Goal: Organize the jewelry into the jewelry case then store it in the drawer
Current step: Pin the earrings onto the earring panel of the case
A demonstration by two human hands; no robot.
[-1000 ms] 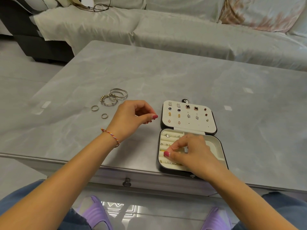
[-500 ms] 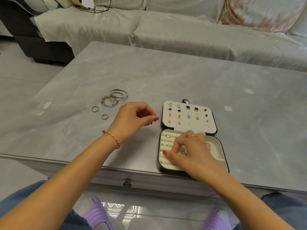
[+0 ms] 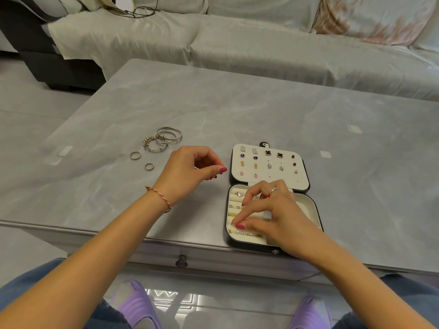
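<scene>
The black jewelry case (image 3: pixel 316 210) lies open near the table's front edge. Its lid panel (image 3: pixel 301 179) holds several earrings. The cream ring rolls (image 3: pixel 234 198) in the lower tray carry several rings. My right hand (image 3: pixel 278 214) is over that tray, thumb and forefinger pinched together at a ring roll on what looks like a small ring, mostly hidden. A silver ring sits round one of its fingertips. My left hand (image 3: pixel 187 169) hovers just left of the lid with curled fingers; its palm is hidden. Two loose rings (image 3: pixel 135 155) (image 3: pixel 149 166) and bangles (image 3: pixel 164 138) lie on the table to the left.
The grey marble-look table (image 3: pixel 261 110) has a drawer with a round knob (image 3: pixel 181 264) under its front edge. A covered sofa (image 3: pixel 261 43) stands behind the table. My knees and purple slippers (image 3: pixel 135 305) are below the edge.
My right hand has shifted slightly within the tray, its fingers lifting so the silver ring on a fingertip shows. My left hand has stayed about where it was.
</scene>
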